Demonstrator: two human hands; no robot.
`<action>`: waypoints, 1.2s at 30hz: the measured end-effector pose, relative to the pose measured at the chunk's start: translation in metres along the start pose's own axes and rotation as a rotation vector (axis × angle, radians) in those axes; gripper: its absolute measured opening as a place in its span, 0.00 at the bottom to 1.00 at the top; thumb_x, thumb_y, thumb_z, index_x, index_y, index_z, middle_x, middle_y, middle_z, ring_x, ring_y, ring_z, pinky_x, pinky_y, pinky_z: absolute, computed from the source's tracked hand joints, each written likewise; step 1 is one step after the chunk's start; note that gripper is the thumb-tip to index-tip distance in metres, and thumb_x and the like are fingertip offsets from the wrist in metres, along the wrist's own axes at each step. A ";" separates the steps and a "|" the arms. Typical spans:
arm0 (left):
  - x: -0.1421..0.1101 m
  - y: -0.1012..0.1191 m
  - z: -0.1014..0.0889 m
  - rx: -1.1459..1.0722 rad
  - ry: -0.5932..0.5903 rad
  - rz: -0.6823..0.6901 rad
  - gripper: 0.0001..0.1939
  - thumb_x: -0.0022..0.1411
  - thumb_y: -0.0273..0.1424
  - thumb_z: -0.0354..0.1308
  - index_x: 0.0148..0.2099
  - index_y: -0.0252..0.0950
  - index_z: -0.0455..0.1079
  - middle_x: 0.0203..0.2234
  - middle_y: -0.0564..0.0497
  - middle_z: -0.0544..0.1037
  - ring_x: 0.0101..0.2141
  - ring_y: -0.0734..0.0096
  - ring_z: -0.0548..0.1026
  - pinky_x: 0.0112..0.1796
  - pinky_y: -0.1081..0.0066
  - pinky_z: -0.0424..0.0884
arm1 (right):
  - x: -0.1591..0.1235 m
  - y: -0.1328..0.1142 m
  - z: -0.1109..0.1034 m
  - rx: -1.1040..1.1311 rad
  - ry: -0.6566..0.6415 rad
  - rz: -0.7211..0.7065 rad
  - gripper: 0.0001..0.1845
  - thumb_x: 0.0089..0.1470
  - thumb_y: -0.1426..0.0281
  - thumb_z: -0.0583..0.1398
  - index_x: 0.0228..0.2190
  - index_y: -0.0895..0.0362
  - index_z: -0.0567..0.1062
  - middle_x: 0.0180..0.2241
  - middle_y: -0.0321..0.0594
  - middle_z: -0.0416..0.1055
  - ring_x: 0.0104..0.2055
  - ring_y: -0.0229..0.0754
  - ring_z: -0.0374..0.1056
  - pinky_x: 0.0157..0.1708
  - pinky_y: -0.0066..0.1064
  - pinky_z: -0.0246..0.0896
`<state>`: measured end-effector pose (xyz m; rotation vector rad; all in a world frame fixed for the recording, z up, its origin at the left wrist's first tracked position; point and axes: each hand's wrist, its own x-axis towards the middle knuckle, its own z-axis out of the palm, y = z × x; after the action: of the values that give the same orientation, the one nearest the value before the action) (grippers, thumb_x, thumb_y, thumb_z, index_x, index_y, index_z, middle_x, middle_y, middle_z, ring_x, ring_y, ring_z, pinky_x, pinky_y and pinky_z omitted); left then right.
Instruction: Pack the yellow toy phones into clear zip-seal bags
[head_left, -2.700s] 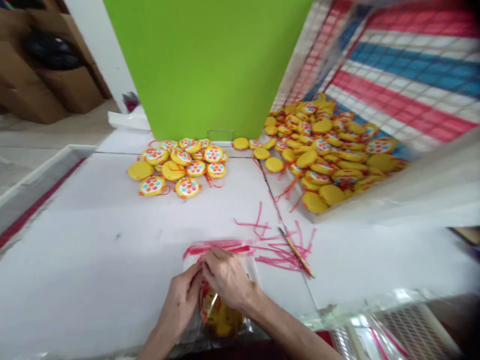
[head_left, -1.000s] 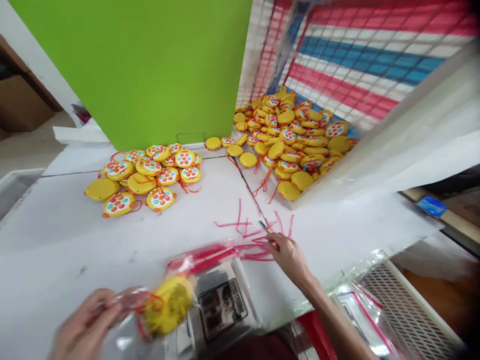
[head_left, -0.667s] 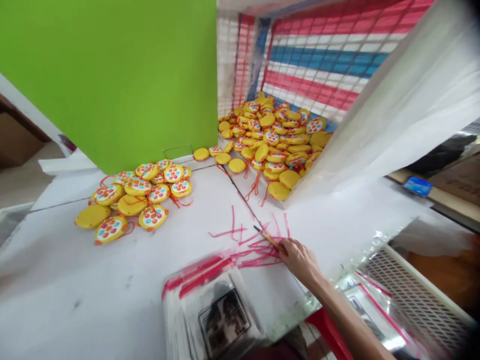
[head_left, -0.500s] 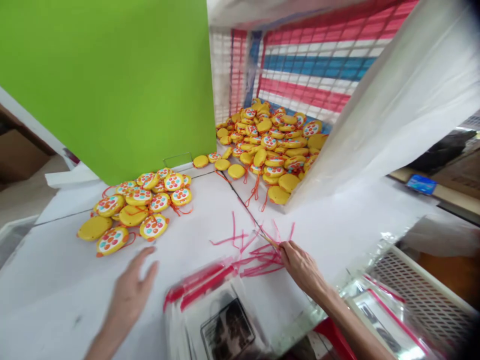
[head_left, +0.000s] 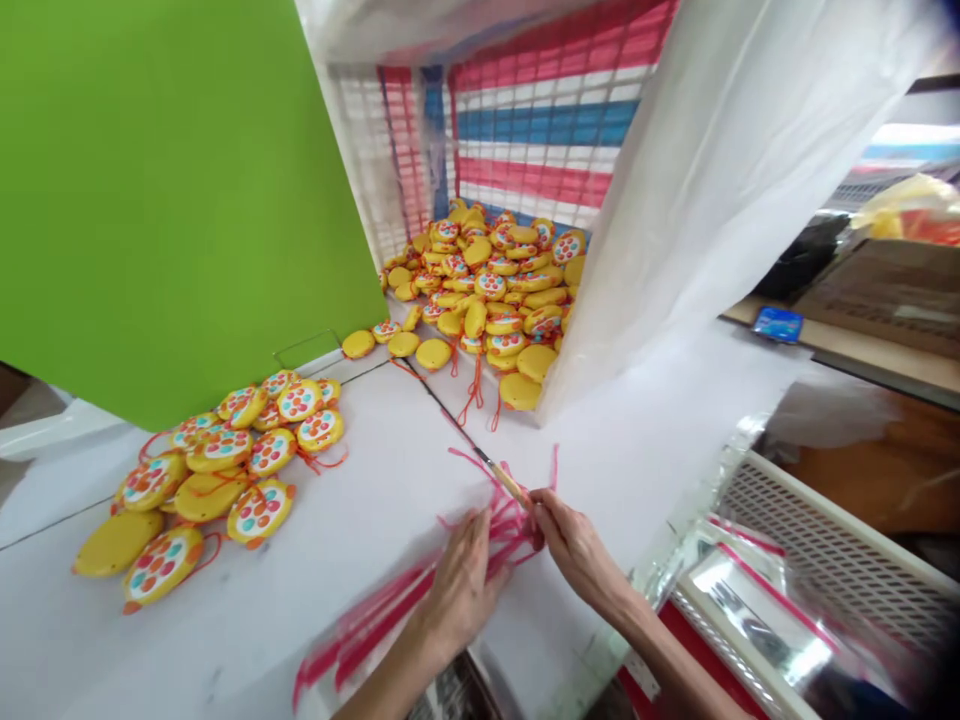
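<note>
My right hand (head_left: 570,545) is closed around a thin tool with a pale wooden handle (head_left: 514,488) and a dark, narrow front end, pointing up and left. Narrow pink strips (head_left: 506,515) lie bunched on the white tabletop under and between both hands. My left hand (head_left: 461,575) is closed over these strips, its fingers close together and slightly blurred. Below my left forearm is a clear plastic bag with a red-pink edge (head_left: 360,640), partly hidden by the arm. To the left lie several yellow, turtle-like painted pieces (head_left: 225,445) with orange cords.
A large heap of similar yellow pieces (head_left: 499,285) fills a mesh-walled bay at the back. A green panel (head_left: 172,200) stands left of it, and a white plastic sheet (head_left: 675,230) hangs right. Beside my right arm is a white plastic basket (head_left: 840,560) near clear bags.
My left hand has moved right, from beside the yellow pieces onto the pink strips. The strips are drawn closer together. My right hand keeps the tool. The view has turned to the right.
</note>
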<state>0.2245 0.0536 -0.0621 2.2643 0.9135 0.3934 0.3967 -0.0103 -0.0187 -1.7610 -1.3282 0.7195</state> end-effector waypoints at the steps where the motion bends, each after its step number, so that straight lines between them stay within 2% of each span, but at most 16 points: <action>1: 0.000 0.004 -0.002 -0.017 0.005 0.016 0.29 0.62 0.35 0.51 0.63 0.32 0.52 0.58 0.35 0.61 0.59 0.53 0.58 0.55 0.52 0.60 | 0.000 -0.001 -0.001 0.048 -0.002 0.021 0.16 0.61 0.59 0.43 0.31 0.54 0.64 0.23 0.36 0.69 0.22 0.37 0.64 0.27 0.30 0.60; 4: 0.003 0.007 -0.013 -0.011 0.063 0.035 0.24 0.63 0.35 0.49 0.60 0.32 0.57 0.54 0.36 0.67 0.55 0.54 0.64 0.54 0.51 0.62 | -0.002 -0.001 -0.005 0.266 -0.040 0.112 0.19 0.59 0.55 0.45 0.32 0.56 0.65 0.25 0.37 0.70 0.19 0.35 0.62 0.23 0.28 0.59; 7: 0.006 0.007 -0.022 0.020 0.063 0.014 0.21 0.62 0.32 0.48 0.57 0.30 0.61 0.49 0.36 0.71 0.51 0.54 0.68 0.51 0.50 0.64 | -0.005 -0.003 -0.011 0.480 -0.068 0.173 0.22 0.57 0.52 0.49 0.30 0.57 0.66 0.24 0.37 0.68 0.18 0.32 0.59 0.18 0.25 0.55; 10: 0.008 0.011 -0.025 0.008 0.031 0.022 0.21 0.61 0.29 0.49 0.57 0.30 0.61 0.49 0.37 0.71 0.51 0.57 0.68 0.52 0.54 0.66 | -0.007 -0.003 -0.018 0.571 -0.100 0.183 0.22 0.55 0.51 0.51 0.28 0.58 0.67 0.20 0.34 0.65 0.17 0.31 0.56 0.19 0.24 0.53; 12: 0.009 0.015 -0.024 -0.007 0.019 0.027 0.22 0.60 0.27 0.49 0.57 0.29 0.60 0.50 0.37 0.70 0.52 0.57 0.67 0.53 0.55 0.65 | -0.008 0.000 -0.023 0.573 -0.083 0.175 0.22 0.55 0.52 0.52 0.30 0.58 0.68 0.21 0.34 0.66 0.18 0.31 0.56 0.19 0.24 0.53; 16: 0.013 0.026 -0.018 -0.033 0.002 0.011 0.21 0.56 0.23 0.51 0.53 0.29 0.64 0.46 0.38 0.73 0.49 0.56 0.70 0.51 0.54 0.66 | -0.007 0.015 -0.028 0.394 0.143 0.157 0.21 0.56 0.53 0.51 0.36 0.58 0.69 0.26 0.39 0.70 0.20 0.33 0.60 0.19 0.25 0.56; 18: 0.015 0.032 -0.015 -0.058 -0.007 0.012 0.20 0.56 0.23 0.52 0.52 0.31 0.65 0.44 0.40 0.74 0.47 0.58 0.71 0.50 0.56 0.68 | -0.007 0.024 -0.027 0.218 0.196 0.120 0.20 0.58 0.55 0.50 0.39 0.58 0.70 0.26 0.39 0.71 0.21 0.35 0.63 0.21 0.26 0.58; 21: 0.013 0.042 -0.017 -0.100 -0.007 0.011 0.20 0.57 0.24 0.52 0.53 0.33 0.65 0.47 0.41 0.73 0.49 0.61 0.71 0.51 0.59 0.67 | -0.010 0.038 -0.019 -0.089 0.210 0.020 0.18 0.59 0.60 0.48 0.40 0.57 0.71 0.25 0.40 0.72 0.23 0.38 0.66 0.26 0.29 0.61; 23: 0.007 0.046 -0.024 -0.120 0.010 0.002 0.20 0.58 0.25 0.51 0.54 0.33 0.63 0.50 0.41 0.71 0.52 0.62 0.68 0.53 0.60 0.65 | -0.013 0.046 -0.014 -0.232 0.187 -0.040 0.17 0.59 0.62 0.47 0.40 0.56 0.71 0.29 0.42 0.74 0.28 0.41 0.69 0.30 0.31 0.63; 25: -0.003 0.049 -0.035 -0.170 0.073 -0.045 0.19 0.59 0.27 0.50 0.53 0.34 0.64 0.52 0.41 0.70 0.53 0.62 0.67 0.55 0.59 0.62 | -0.017 0.051 -0.012 -0.317 0.158 -0.065 0.17 0.59 0.63 0.48 0.41 0.56 0.71 0.34 0.44 0.75 0.34 0.43 0.71 0.34 0.32 0.64; 27: -0.015 0.049 -0.048 -0.301 0.155 -0.149 0.16 0.61 0.30 0.50 0.50 0.35 0.66 0.49 0.42 0.72 0.50 0.62 0.70 0.52 0.60 0.65 | -0.019 0.054 -0.016 -0.374 0.143 -0.059 0.16 0.59 0.63 0.48 0.42 0.55 0.70 0.37 0.44 0.74 0.36 0.44 0.71 0.36 0.34 0.64; 31: -0.036 0.048 -0.063 -0.653 0.235 -0.360 0.12 0.61 0.33 0.50 0.43 0.33 0.67 0.36 0.44 0.77 0.36 0.66 0.76 0.40 0.67 0.72 | -0.018 0.048 -0.029 -0.431 0.128 -0.137 0.15 0.59 0.64 0.49 0.43 0.54 0.71 0.41 0.45 0.71 0.43 0.47 0.68 0.41 0.37 0.64; 33: -0.039 0.045 -0.061 -0.709 0.248 -0.383 0.11 0.60 0.33 0.50 0.41 0.32 0.68 0.34 0.45 0.77 0.34 0.67 0.76 0.38 0.68 0.71 | -0.016 0.037 -0.030 -0.401 0.144 -0.200 0.15 0.59 0.65 0.49 0.44 0.53 0.71 0.43 0.45 0.71 0.46 0.47 0.66 0.44 0.38 0.63; 36: -0.033 0.037 -0.052 -0.685 0.273 -0.371 0.11 0.58 0.31 0.50 0.39 0.32 0.70 0.33 0.45 0.77 0.36 0.66 0.75 0.40 0.67 0.69 | -0.013 0.010 -0.021 -0.285 0.119 -0.298 0.15 0.59 0.67 0.50 0.45 0.53 0.70 0.45 0.45 0.70 0.48 0.46 0.66 0.48 0.38 0.62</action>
<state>0.1942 0.0340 0.0006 1.4091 1.1012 0.7269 0.4150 -0.0298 -0.0170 -1.7371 -1.6263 0.2660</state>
